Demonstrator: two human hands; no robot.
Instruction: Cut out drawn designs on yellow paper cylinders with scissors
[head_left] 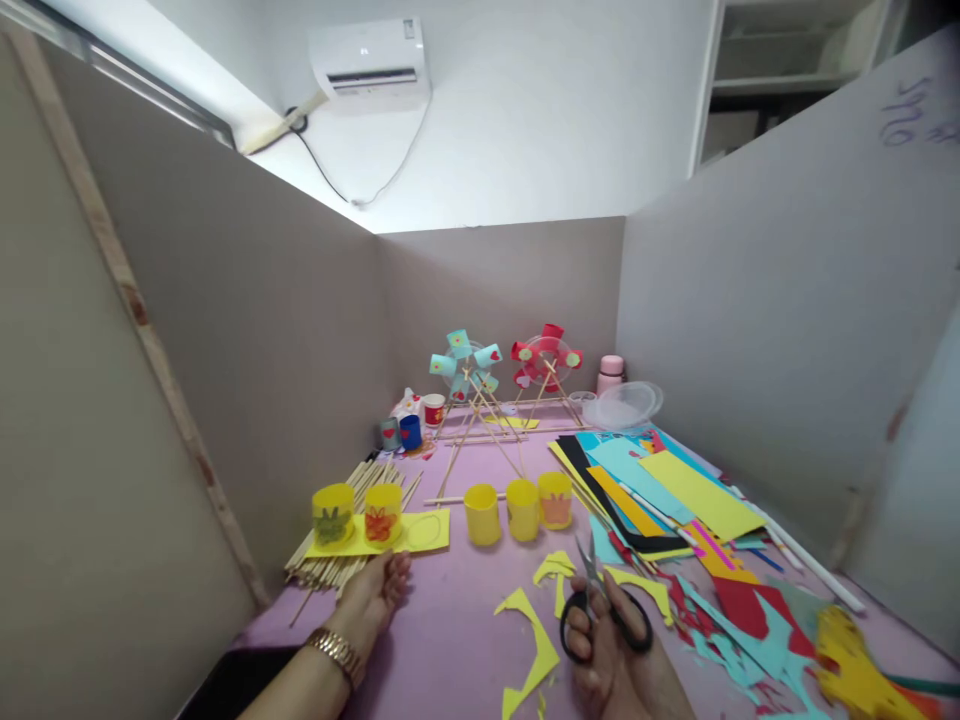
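My right hand (604,640) is closed around black-handled scissors (594,575), fingers through the loops and blades pointing away, slightly apart. My left hand (379,592) rests near the purple table's left side, fingers loosely bent, nothing visible in them. Just beyond it lies a yellow paper strip (439,530) with a pale oval outline. Two yellow paper cups stand on the strip: one with a dark green cutout (332,518), the other with a red cutout (382,520). To the right stand a plain yellow cup (482,515), another yellow cup (523,510) and one with an orange cutout (556,503).
Yellow scraps (536,650) lie between my hands. Coloured paper sheets (637,480) and red and blue offcuts (750,640) cover the right side. Thin wooden sticks (330,570) lie left. A blue wheel model (465,365) and a red one (547,358) stand behind; grey partitions enclose the table.
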